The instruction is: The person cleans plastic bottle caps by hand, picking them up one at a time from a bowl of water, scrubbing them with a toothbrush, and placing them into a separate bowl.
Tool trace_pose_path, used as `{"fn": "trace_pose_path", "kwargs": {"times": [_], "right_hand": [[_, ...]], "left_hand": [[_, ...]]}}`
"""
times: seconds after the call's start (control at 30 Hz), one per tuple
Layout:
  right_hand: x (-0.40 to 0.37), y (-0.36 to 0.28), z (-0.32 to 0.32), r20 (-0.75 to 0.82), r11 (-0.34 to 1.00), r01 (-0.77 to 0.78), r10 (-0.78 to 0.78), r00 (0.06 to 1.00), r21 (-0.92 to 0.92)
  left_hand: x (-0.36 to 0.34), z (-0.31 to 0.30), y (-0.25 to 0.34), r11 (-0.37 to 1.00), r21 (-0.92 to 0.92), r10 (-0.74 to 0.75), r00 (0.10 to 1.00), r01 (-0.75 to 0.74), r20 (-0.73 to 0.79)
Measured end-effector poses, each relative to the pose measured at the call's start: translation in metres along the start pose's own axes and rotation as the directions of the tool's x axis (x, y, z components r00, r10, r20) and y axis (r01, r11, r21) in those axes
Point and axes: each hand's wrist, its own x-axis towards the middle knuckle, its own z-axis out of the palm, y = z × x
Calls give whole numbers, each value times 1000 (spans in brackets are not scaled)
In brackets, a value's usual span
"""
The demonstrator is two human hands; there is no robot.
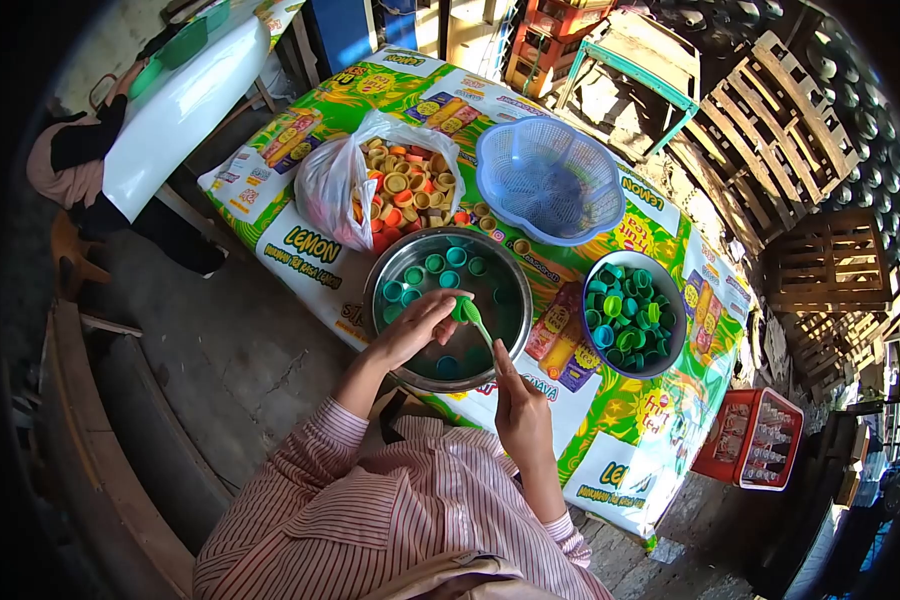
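Note:
My left hand (420,325) pinches a green bottle cap (460,308) over the near part of a steel basin (377,275). My right hand (523,405) grips the pale-green handle of what looks like a toothbrush (482,330). Its far end meets the cap, and the bristles are hidden there. Several teal caps (452,279) lie in the water of the basin below. Right of my right hand stands a bowl (680,345) full of green and teal caps (625,315).
A plastic bag (325,185) of orange and tan caps (400,190) sits behind the basin, beside a blue perforated basket (550,180). A patterned cloth covers the table (305,240). At left, another person (80,165) is by a white surface. A red crate (750,440) stands at right.

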Motion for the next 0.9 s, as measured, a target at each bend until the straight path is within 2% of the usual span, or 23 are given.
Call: {"fn": "trace_pose_path", "kwargs": {"times": [0.1, 0.17, 0.2, 0.27, 0.3, 0.37, 0.43, 0.5, 0.53, 0.6, 0.63, 0.7, 0.73, 0.8, 0.9], "right_hand": [[-2, 2, 4, -49, 998, 33, -31, 998, 52], [-3, 1, 6, -73, 981, 60, -47, 996, 183], [-4, -4, 4, -73, 981, 60, -47, 996, 184], [-8, -15, -3, 170, 922, -191, 140, 975, 338], [-10, -10, 3, 211, 850, -245, 162, 964, 466], [-12, -4, 9, 226, 818, -269, 174, 958, 509], [-13, -5, 8, 245, 782, -295, 187, 951, 549], [-10, -9, 3, 119, 940, -121, 87, 989, 318], [-9, -6, 2, 119, 940, -124, 90, 989, 317], [-5, 0, 0, 9, 996, 52, -51, 999, -75], [-2, -1, -2, -15, 988, 65, -68, 998, -141], [1, -4, -7, -8, 976, 66, -69, 998, -207], [2, -5, -8, 0, 960, 67, -70, 998, -273], [3, -4, -8, -2, 953, 53, -56, 998, -298], [-2, 2, -3, -8, 948, 55, -61, 998, -314]], "left_hand": [[-2, 6, 7, 996, 61, 69, 998, -69, 17], [-3, 2, 4, 965, 211, 140, 985, -158, 100], [-2, 0, 3, 965, 212, 139, 985, -157, 99], [-1, -2, 0, 963, 215, 149, 985, -165, 87], [-2, 0, 2, 963, 215, 148, 985, -164, 88], [-4, 6, 6, 990, 46, 131, 988, -135, 82], [-3, 3, 4, 994, 2, 107, 990, -107, 94], [-3, 0, 2, 997, -20, 76, 992, -74, 98], [-3, -2, 0, 997, -20, 74, 992, -72, 99], [-5, -5, -2, 998, 19, -64, 997, 63, 40], [-5, -5, -1, 998, 19, -65, 997, 65, 40], [-5, -2, 4, 954, -195, -223, 973, 229, 52], [-4, -3, 5, 954, -196, -221, 974, 227, 50], [-3, -7, 7, 939, -128, -314, 947, 320, 68], [-2, -3, 11, 961, -77, -265, 964, 265, 8]]}}
